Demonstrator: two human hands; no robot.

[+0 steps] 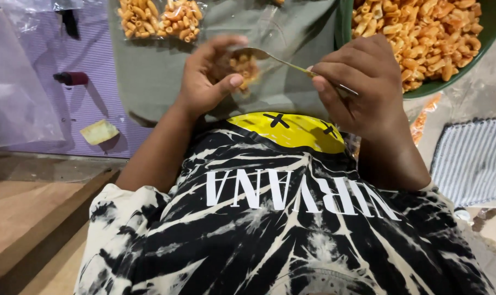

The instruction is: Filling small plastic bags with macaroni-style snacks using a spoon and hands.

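My left hand [207,76], at centre frame, is cupped around a small clear bag [253,60], thumb and fingers pinching its mouth open; orange macaroni pieces already sit in the bottom of it, just against my palm. My right hand [357,87], to the right of centre, is clenched on the handle of a metal spoon [269,56]. The spoon's long axis runs from lower right up to upper left, bowl end leading, and the bowl sits right at the bag's mouth, touching or just inside it; I can't tell which through the plastic. So the bag lies left of my right hand, straight along the spoon's line. The green bowl [466,60] heaped with macaroni is at upper right, nearer my right hand. Two filled bags [160,19] lie at the top, on the grey cloth [149,71].
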